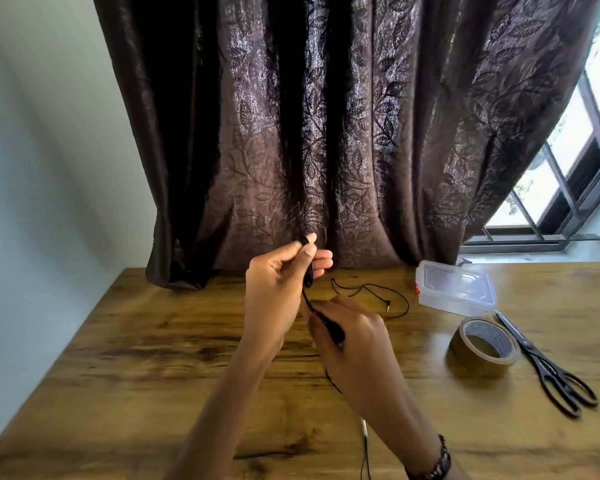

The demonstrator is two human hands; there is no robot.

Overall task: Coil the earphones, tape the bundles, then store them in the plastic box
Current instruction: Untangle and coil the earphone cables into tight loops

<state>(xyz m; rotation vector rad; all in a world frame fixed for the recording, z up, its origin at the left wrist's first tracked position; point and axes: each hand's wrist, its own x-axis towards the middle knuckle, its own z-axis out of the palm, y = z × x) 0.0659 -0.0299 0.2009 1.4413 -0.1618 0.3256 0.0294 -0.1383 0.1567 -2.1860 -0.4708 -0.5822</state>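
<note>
My left hand (278, 289) is raised over the table with black earphone cord (308, 277) wound around its fingers. Just below it, my right hand (352, 344) pinches the same cord, which runs taut between the two hands. The loose tail of this cord hangs down past my right wrist toward the table's near edge. A second black earphone (378, 296) lies uncoiled on the table behind my hands. The clear plastic box (456, 289) stands with its lid on at the back right.
A roll of brown tape (482, 346) sits right of my hands, with black scissors (548, 368) beyond it. A dark patterned curtain (326, 133) hangs along the wooden table's (153, 358) far edge. A window is at the far right.
</note>
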